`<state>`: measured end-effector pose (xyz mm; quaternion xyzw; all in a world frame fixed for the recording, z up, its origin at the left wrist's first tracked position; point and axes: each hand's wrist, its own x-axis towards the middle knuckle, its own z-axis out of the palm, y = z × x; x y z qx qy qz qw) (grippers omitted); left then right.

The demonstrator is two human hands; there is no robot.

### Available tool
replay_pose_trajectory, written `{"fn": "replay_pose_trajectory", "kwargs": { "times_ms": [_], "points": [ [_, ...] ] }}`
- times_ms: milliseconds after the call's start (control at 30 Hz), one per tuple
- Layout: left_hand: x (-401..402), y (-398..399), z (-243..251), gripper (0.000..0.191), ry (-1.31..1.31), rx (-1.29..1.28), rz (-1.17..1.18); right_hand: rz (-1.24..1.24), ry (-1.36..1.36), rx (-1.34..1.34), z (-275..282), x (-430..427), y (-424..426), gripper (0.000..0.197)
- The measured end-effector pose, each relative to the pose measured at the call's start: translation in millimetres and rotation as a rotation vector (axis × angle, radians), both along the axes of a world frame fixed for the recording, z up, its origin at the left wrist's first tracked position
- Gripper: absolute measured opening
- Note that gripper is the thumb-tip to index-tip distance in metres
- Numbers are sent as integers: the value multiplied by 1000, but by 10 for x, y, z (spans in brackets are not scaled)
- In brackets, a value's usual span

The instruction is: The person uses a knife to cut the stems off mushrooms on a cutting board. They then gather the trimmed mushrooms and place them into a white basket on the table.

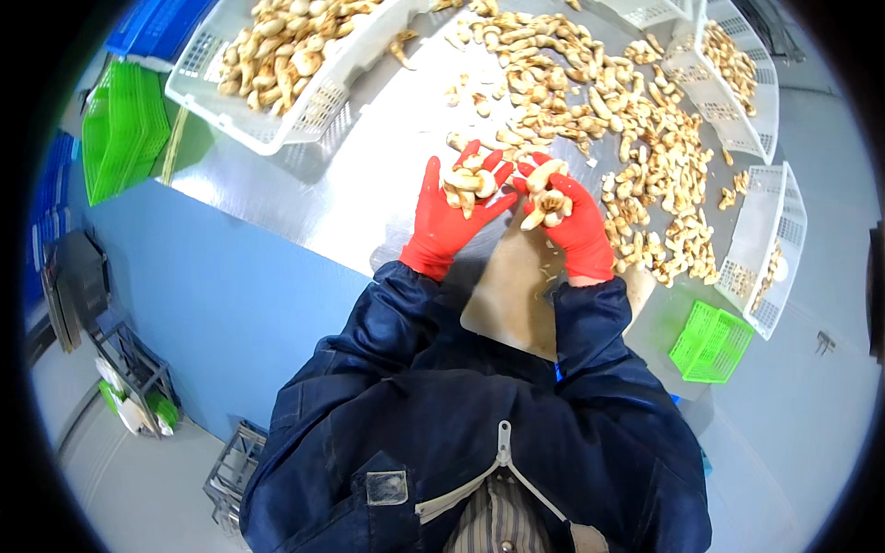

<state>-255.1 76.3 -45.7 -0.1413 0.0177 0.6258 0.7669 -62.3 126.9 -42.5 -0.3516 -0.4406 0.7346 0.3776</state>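
Note:
My left hand [449, 214], in a red rubber glove, is turned palm up and holds several pale mushrooms [471, 182] with thick stems. Close to its right, my right hand [577, 221], gloved in red too, holds a few more mushrooms [550, 202] on its fingers, one with a browned end. The fingertips of the two hands nearly meet. Beneath and between them lies a tan cutting board [515, 290] with small pale scraps on it. Beyond the hands, a large spread of loose mushrooms [664, 159] covers the right part of the metal table [276, 200].
A white perforated crate [269, 142] heaped with mushrooms stands at the upper left. More white crates, one [733, 114] at the upper right and one [760, 249] below it, hold mushrooms. A green basket [711, 342] sits at the right edge; stacked green baskets [124, 131] stand far left.

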Motion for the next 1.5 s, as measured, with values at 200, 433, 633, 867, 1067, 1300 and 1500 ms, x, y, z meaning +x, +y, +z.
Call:
{"fn": "replay_pose_trajectory", "kwargs": {
  "times_ms": [200,433,633,867,1067,1300,1500],
  "points": [
    [432,198,91,60,362,140,-22,-141,635,-588,228,300,46,58],
    [822,319,-5,55,-1494,-273,-81,-183,819,-544,363,791,71,74],
    [1197,372,308,59,-1459,-234,-143,-202,940,-433,483,1105,58,70],
    [1626,643,122,57,153,-64,-121,-419,372,-376,77,1511,190,72],
    [1702,708,-154,59,219,5,-161,-440,-75,-213,126,1686,256,72],
    [2244,751,-64,50,1174,149,-142,-408,346,-17,-22,1572,159,49],
    [2637,671,312,62,2622,320,-172,-409,927,-381,-145,1422,84,50]
  ]
}}
